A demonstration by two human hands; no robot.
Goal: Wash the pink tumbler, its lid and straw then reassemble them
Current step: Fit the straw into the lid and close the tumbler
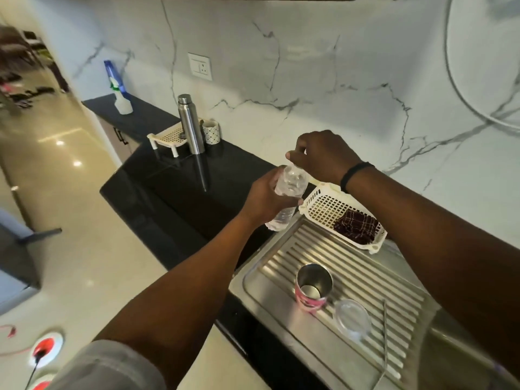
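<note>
The pink tumbler [311,287] stands upright and open on the ribbed steel drainboard [363,274], showing its steel inside. Its clear lid [351,319] lies flat just to the right of it. The thin metal straw [384,330] lies further right along the ribs. Above the counter, my left hand [264,198] grips a clear plastic water bottle [287,198] around its middle. My right hand [318,157] pinches the bottle's top at the cap; the cap itself is hidden by my fingers.
A white plastic basket [320,204] holding a dark checked cloth [356,226] sits at the back of the drainboard. A steel bottle [191,123], a patterned cup [211,132] and a small white rack [166,137] stand on the black counter [174,175]. A spray bottle [119,91] stands far left.
</note>
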